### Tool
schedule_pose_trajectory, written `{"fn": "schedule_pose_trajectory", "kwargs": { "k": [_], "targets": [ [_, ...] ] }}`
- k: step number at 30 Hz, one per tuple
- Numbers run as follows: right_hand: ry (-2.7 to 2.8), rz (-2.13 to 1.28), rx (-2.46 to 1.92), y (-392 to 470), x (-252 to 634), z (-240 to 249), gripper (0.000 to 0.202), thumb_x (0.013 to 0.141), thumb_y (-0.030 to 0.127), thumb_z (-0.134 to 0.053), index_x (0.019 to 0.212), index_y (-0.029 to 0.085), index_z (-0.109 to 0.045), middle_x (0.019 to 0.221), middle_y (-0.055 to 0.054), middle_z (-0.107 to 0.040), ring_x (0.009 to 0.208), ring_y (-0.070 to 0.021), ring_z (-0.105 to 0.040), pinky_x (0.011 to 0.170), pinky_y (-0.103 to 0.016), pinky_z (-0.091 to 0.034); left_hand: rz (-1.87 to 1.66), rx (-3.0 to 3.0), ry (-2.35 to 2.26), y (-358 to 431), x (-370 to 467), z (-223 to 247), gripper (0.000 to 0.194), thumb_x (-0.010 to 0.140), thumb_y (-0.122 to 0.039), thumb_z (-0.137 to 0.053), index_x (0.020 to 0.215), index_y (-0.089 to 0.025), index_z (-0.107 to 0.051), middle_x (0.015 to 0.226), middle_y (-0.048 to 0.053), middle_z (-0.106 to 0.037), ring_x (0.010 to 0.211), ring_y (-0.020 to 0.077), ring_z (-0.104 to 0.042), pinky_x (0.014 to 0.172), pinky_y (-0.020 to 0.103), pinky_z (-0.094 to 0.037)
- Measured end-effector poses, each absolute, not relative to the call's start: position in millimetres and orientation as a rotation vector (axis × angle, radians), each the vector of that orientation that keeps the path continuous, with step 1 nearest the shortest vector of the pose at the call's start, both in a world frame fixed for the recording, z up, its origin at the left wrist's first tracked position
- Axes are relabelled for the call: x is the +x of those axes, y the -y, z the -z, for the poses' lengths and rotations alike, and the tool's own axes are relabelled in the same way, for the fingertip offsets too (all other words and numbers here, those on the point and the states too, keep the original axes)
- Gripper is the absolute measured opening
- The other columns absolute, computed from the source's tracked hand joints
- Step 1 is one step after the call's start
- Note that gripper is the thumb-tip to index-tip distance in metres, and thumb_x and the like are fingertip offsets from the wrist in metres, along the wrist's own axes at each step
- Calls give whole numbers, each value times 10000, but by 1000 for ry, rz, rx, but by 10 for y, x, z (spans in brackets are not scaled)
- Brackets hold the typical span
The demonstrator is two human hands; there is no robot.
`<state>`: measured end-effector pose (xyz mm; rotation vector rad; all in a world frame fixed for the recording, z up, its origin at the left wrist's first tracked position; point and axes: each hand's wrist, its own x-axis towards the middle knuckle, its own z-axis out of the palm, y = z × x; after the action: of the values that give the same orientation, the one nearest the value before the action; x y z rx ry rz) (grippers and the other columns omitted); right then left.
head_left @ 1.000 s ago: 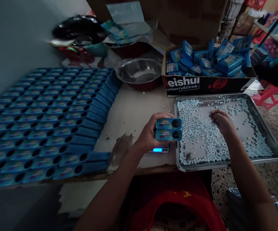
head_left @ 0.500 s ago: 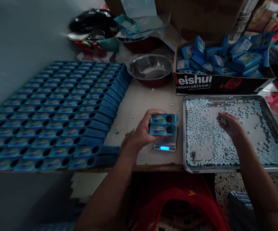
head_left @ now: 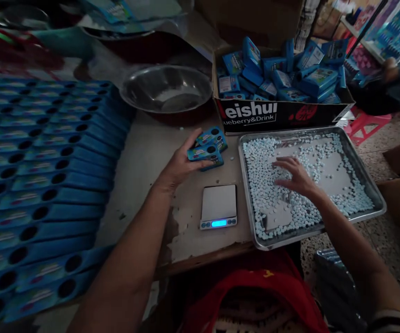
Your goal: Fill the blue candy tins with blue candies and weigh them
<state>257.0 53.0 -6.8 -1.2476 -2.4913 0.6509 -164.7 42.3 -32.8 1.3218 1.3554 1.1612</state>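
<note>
My left hand (head_left: 179,164) grips two small blue candy boxes (head_left: 206,154), one partly over the other, with a dark round hole at the end of each. They are above the table, behind a small digital scale (head_left: 218,202) whose display glows blue and whose plate is bare. My right hand (head_left: 298,178) is over the metal tray (head_left: 369,172), fingers apart, nothing visible in them. Pale blue candies (head_left: 260,166) lie scattered in the tray, thickest along its left side and front.
Rows of blue boxes (head_left: 64,192) with dark holes fill the left of the table. A metal bowl (head_left: 167,88) stands at the back. Behind the tray, a black carton (head_left: 279,115) is heaped with blue boxes. A pink stool (head_left: 368,127) is at the right.
My view has swung left-to-right across the scene. My left hand has carried the two boxes away from above the scale, further back. My right hand's fingers have spread from a pinch.
</note>
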Motion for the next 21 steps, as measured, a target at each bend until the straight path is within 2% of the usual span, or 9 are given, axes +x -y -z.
{"fn": "schedule_pose_trajectory", "kwargs": {
  "k": [2, 5, 8, 10, 12, 14, 17, 19, 21],
  "targets": [
    [2782, -578, -1082, -369, 2507, 67, 922, 823, 710, -922, 1614, 323, -647, 1809, -179, -426, 1663, -474, -362, 1323, -695, -297, -1155, 1329, -1360, -315, -1729, 347, 1180, 631, -616, -1071, 1598, -200, -536, 1575, 58, -661, 1397, 314, -638, 1297, 590, -472],
    [3002, -421, -902, -237, 2439, 138, 983, 863, 805, -827, 1692, 353, -553, 1863, -191, -299, 1708, -504, -257, 1328, -738, -243, -1244, 1371, -1452, -83, -1804, 368, 1096, 654, -656, -1049, 1523, -138, -628, 1603, 108, -645, 1413, 349, -615, 1315, 579, -454],
    [3018, -281, -866, -244, 2377, 250, 766, 989, 736, -726, 1586, 264, -644, 1709, -247, -506, 1570, -492, -452, 1225, -675, -403, -1304, 1396, -1621, 192, -1782, 300, 800, 751, -569, -1014, 1400, -191, -738, 1450, 65, -732, 1281, 301, -695, 1272, 538, -506],
    [3018, -243, -935, -261, 2332, 313, 538, 1067, 598, -663, 1396, 176, -725, 1446, -255, -684, 1333, -432, -617, 1067, -546, -513, -1323, 1457, -1682, 350, -1686, 178, 649, 778, -508, -998, 1317, -221, -779, 1278, 45, -784, 1150, 272, -744, 1167, 505, -586],
    [2966, -277, -1110, -265, 2292, 349, 332, 1097, 425, -594, 1210, 149, -740, 1190, -215, -752, 1094, -350, -673, 894, -419, -515, -1357, 1590, -1647, 453, -1520, 10, 547, 801, -445, -984, 1270, -232, -799, 1233, 59, -796, 1130, 272, -762, 1093, 466, -622],
    [2726, -429, -1380, -272, 2261, 342, 227, 1072, 345, -565, 1060, 174, -714, 990, -157, -747, 917, -283, -662, 776, -355, -456, -1388, 1720, -1512, 487, -1301, -166, 470, 835, -396, -963, 1250, -235, -811, 1264, 88, -801, 1172, 281, -770, 1081, 437, -627],
    [1900, -955, -1632, -330, 2244, 204, 283, 1023, 440, -572, 835, 230, -598, 696, -41, -590, 654, -193, -532, 639, -315, -373, -1381, 1795, -1259, 429, -922, -355, 419, 874, -374, -933, 1249, -230, -813, 1286, 116, -818, 1203, 287, -780, 1111, 427, -619],
    [1306, -1365, -1471, -380, 2256, 13, 298, 946, 492, -608, 786, 248, -545, 647, 5, -510, 547, -145, -397, 552, -297, -312, -1317, 1814, -1180, 348, -661, -407, 412, 878, -359, -922, 1252, -225, -812, 1291, 120, -823, 1217, 287, -780, 1128, 423, -607],
    [924, -1650, -1143, -408, 2269, -231, 246, 838, 462, -684, 817, 246, -567, 701, 18, -543, 518, -108, -303, 498, -280, -258, -1211, 1821, -1183, 262, -404, -415, 428, 875, -350, -906, 1270, -218, -810, 1284, 119, -822, 1209, 292, -781, 1100, 420, -615]
  ]
}}
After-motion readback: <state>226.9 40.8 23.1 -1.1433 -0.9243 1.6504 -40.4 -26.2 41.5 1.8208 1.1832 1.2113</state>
